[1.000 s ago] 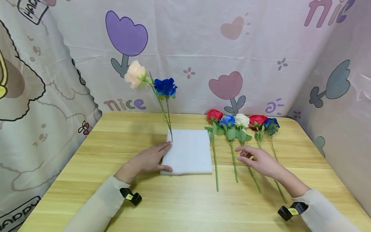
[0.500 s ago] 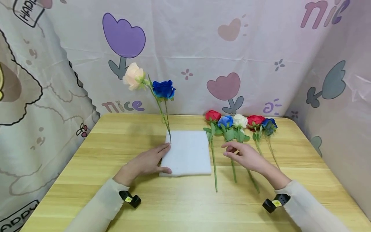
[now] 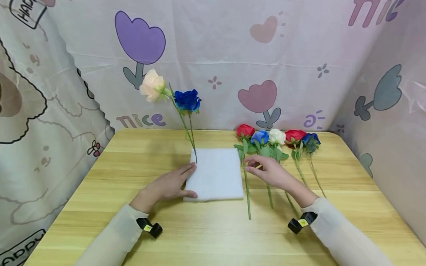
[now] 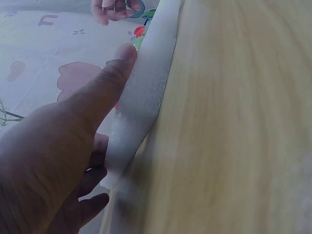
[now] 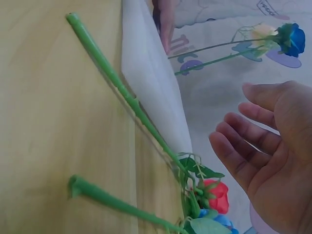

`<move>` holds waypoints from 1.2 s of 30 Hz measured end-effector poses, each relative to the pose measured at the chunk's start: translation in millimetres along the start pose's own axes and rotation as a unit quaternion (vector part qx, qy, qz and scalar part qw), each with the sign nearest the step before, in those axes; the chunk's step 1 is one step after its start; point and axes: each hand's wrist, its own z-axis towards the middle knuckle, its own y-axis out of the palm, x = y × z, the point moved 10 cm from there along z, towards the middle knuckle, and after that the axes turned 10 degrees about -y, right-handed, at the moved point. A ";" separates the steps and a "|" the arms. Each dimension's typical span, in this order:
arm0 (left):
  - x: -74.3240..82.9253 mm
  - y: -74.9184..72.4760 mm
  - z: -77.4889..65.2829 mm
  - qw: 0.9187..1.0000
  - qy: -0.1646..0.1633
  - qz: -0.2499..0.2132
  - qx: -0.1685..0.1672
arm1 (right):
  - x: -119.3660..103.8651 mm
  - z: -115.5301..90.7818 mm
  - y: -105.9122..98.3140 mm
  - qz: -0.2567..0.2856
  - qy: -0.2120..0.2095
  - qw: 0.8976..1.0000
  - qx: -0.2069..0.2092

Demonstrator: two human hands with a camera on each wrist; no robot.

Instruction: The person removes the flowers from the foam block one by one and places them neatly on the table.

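Observation:
A square white foam block (image 3: 216, 177) lies on the table, and my left hand (image 3: 168, 184) rests along its left edge with thumb and fingers spread. Two artificial roses stand upright at the block's back left: a cream rose (image 3: 153, 87) leaning left and a dark blue rose (image 3: 187, 100). My right hand (image 3: 271, 173) hovers over the stem of the leftmost lying red rose (image 3: 245, 130), fingers loosely bent. The right wrist view shows nothing between those fingers, with the red rose's green stem (image 5: 117, 80) lying beside the block.
Right of that red rose lie a blue rose (image 3: 260, 137), a white rose (image 3: 277, 137), another red rose (image 3: 294, 136) and a dark blue rose (image 3: 311, 142), heads toward the back. A printed cloth (image 3: 206, 44) hangs behind the wooden table (image 3: 213, 236).
My right hand has moved left, from over the stems of the lying roses at right to the leftmost red rose's stem. The left hand stays on the foam block.

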 end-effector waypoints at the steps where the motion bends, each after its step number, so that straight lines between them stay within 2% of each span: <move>1: 0.0 -0.3 -0.4 1.000 0.000 -0.001 0.000 | 0.1 1.8 0.3 0.001 0.001 1.000 0.001; 15: -2.5 0.0 -4.6 1.000 -0.003 -0.003 0.003 | -3.5 30.7 19.0 0.051 -0.008 0.998 0.021; 36: -0.9 -1.1 -0.8 1.000 -0.016 -0.013 0.002 | -13.8 74.4 52.8 0.080 -0.010 0.997 -0.002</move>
